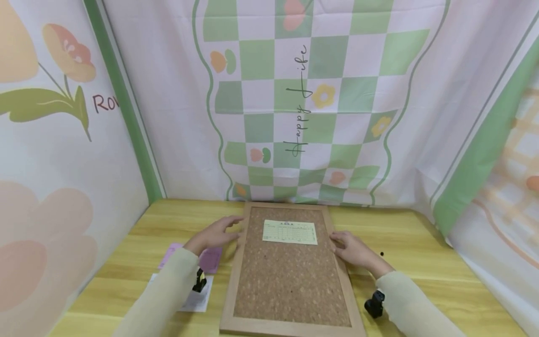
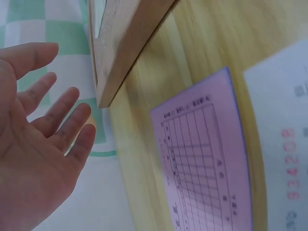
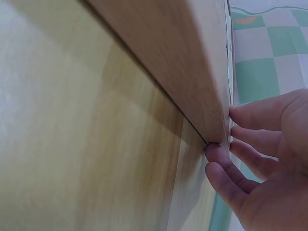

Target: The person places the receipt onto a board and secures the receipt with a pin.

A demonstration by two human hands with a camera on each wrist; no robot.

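A framed corkboard [image 1: 290, 281] lies flat on the table, with a pale yellow-green printed slip [image 1: 289, 232] on its upper part. My left hand [image 1: 216, 235] hovers beside the left rail, fingers loosely spread and holding nothing, as the left wrist view also shows. On the other side, my right hand [image 1: 353, 250] holds the wooden frame's right rail; in the right wrist view its bent fingertips [image 3: 234, 113] meet the rail's [image 3: 183, 72] upper edge and side. Below my left forearm lie a pink printed slip [image 2: 207, 159] and a white slip [image 2: 284, 144] with red numbers.
To the right of my right hand, a small black round thing [image 1: 382, 253] sits on the wooden table [image 1: 404, 234]. A patterned curtain [image 1: 290, 93] hangs behind the table's far edge, with printed cloth along both sides. Black wrist cameras [image 1: 374, 304] are strapped at my sleeves.
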